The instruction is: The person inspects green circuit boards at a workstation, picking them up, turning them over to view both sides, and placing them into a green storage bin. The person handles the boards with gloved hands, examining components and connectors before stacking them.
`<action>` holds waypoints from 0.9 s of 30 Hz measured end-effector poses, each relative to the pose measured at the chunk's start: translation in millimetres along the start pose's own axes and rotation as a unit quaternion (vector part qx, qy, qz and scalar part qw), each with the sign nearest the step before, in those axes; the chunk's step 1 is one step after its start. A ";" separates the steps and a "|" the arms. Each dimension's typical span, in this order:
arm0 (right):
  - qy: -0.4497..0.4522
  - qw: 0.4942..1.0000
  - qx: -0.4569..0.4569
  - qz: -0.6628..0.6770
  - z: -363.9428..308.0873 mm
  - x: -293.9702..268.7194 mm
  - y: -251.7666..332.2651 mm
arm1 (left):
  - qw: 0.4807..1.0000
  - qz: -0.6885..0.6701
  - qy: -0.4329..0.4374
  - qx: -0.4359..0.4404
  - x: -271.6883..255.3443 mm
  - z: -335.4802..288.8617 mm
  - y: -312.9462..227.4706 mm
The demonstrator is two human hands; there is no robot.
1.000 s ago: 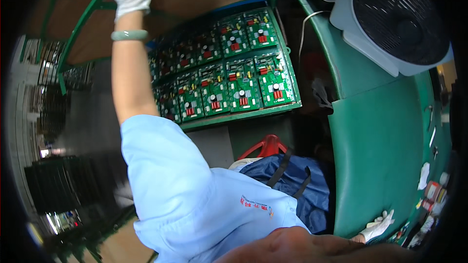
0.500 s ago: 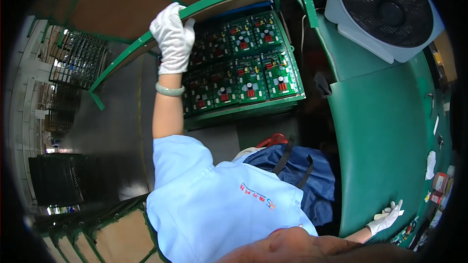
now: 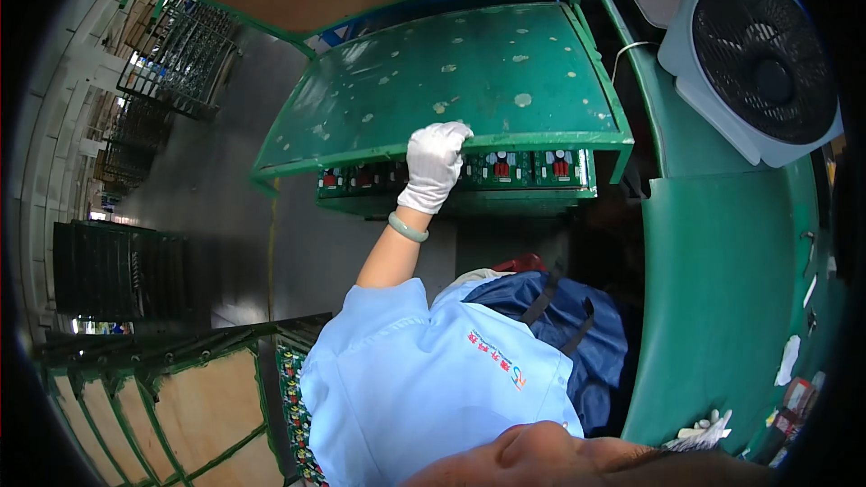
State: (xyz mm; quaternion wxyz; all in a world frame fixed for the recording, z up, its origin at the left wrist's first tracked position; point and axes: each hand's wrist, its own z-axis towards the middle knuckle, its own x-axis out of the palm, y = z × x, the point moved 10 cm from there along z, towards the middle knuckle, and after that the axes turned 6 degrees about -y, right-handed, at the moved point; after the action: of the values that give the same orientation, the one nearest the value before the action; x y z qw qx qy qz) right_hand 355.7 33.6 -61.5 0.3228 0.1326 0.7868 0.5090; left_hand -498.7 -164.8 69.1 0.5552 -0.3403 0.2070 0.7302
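1. Lowered since half a second ago, one green rectangular panel with a metal rim and pale worn spots (image 3: 406, 81) now shows its top face at 12 o'clock and covers most of the green printed circuit boards (image 3: 559, 167).
2. Just above centre, the person's white-gloved left hand (image 3: 435, 165) is clamped on the panel's near rim; the undersides of its fingers are hidden. One pale green ring bracelet (image 3: 408, 226) circles that wrist.
3. At least four board ends show beneath the rim, two either side of the hand; the full count is hidden by panel and glove.
4. Toward 4 o'clock, the white-gloved right hand (image 3: 704, 434) lies at the green bench mat (image 3: 722, 280); it is partly cut off by the wearer's face and blurred, so whether its fingers are together or apart cannot be told.
5. One pale grey box fan with a round black grille (image 3: 765, 63) stands at 2 o'clock.
6. One navy fabric bag (image 3: 595, 347), with two black straps, sits at 4 o'clock, nearer centre, partly behind the blue shirt (image 3: 433, 370).
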 end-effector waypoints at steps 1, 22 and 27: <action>0.076 0.924 -0.373 -0.044 -12.6 -5.4 16.2 | 1.000 0.003 0.006 0.000 9.5 -4.2 -7.6; 0.003 0.969 -0.128 0.210 -55.6 30.8 30.2 | 0.819 -0.114 0.554 -0.095 158.1 -71.5 -21.7; 0.057 0.975 -0.082 0.197 -83.3 21.8 52.0 | 0.779 -0.567 0.266 -0.029 116.3 61.8 -215.5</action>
State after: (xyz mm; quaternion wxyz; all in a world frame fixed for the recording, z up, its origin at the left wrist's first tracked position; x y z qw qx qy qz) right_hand 279.4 9.0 -0.8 0.1803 0.2286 0.7179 0.6323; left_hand -327.8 19.3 43.1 0.7817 -0.5926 0.0949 0.1696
